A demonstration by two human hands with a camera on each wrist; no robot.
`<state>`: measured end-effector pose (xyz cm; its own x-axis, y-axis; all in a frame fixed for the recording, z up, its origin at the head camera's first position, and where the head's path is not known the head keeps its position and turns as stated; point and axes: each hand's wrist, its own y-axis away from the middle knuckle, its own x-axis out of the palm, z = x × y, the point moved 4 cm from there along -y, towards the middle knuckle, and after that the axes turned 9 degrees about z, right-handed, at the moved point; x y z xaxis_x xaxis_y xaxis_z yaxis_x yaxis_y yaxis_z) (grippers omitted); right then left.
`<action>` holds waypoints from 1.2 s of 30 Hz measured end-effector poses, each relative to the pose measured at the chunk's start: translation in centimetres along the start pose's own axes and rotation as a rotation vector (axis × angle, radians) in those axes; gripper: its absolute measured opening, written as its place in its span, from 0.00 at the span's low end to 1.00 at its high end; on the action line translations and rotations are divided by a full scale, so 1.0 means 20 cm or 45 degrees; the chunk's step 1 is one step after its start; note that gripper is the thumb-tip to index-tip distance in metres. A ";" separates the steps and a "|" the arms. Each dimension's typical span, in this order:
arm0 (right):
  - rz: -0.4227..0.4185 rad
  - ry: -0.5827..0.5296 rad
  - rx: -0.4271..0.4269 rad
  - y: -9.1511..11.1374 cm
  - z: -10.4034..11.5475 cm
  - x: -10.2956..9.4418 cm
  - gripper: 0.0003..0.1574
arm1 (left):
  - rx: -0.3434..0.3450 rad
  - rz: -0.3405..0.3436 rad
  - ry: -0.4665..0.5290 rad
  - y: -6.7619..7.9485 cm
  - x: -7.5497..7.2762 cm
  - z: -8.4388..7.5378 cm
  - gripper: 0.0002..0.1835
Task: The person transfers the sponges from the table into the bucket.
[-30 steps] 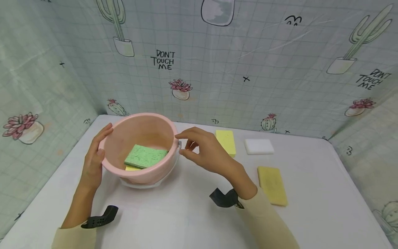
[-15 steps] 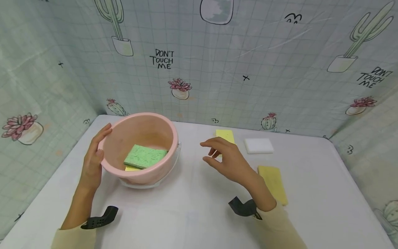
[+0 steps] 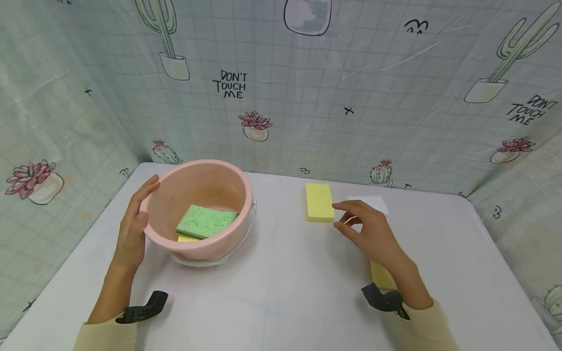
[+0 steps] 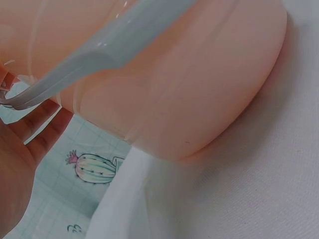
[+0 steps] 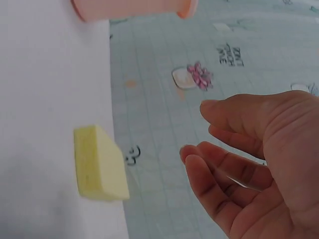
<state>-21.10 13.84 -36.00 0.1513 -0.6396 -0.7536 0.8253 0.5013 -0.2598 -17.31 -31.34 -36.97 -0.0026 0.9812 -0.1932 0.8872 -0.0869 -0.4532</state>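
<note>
Left hand: from my head view I have the left hand (image 3: 131,222) at the near-left side of the pink bucket (image 3: 197,185), thumb and fingers round its rim; this grip is grasping the bucket.
Pink bucket: it stands on the left half of the table (image 3: 272,312), its pale handle (image 4: 99,57) hanging down against the outer wall.
Inside the bucket: I can make out a green sponge (image 3: 206,222) lying over a yellow piece (image 3: 188,238), mostly covered.
Right hand: I read the right hand (image 3: 369,234) as released, fingers loosely bent, thumb apart, nothing between them.
Yellow sponge: this sponge (image 3: 319,204) lies flat near those fingertips; my right wrist view shows a gap between.
White block: partly hidden behind the right hand, the block (image 3: 378,202) lies toward the back edge.
Darker yellow sponge: mostly covered by the right forearm, this one (image 3: 382,276) lies nearer me.
Backdrop: a cactus-print sheet (image 3: 307,73) rises behind the table.
</note>
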 end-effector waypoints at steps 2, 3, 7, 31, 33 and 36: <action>-0.019 0.012 0.045 0.03 -0.04 -0.03 0.27 | -0.012 0.001 -0.002 0.00 0.00 0.00 0.30; -0.032 0.022 0.060 0.04 -0.06 -0.04 0.27 | -0.022 0.000 -0.019 0.00 0.00 0.00 0.29; -0.071 0.042 0.103 0.06 -0.13 -0.08 0.25 | -0.032 -0.007 -0.072 0.00 -0.01 -0.01 0.29; -0.269 0.089 0.636 0.28 -0.76 -0.21 0.37 | -0.089 -0.026 -0.061 0.01 0.00 0.01 0.30; -0.248 0.021 0.643 0.30 -0.79 -0.20 0.39 | -0.073 -0.023 -0.053 0.01 0.00 0.01 0.30; -0.196 -0.093 0.648 0.29 -0.75 -0.19 0.38 | -0.045 -0.012 -0.043 0.00 0.00 0.00 0.30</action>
<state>-25.10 27.95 -43.63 0.0303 -0.7313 -0.6814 0.9976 0.0643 -0.0247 -17.29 -31.34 -36.99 -0.0264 0.9755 -0.2184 0.9026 -0.0706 -0.4246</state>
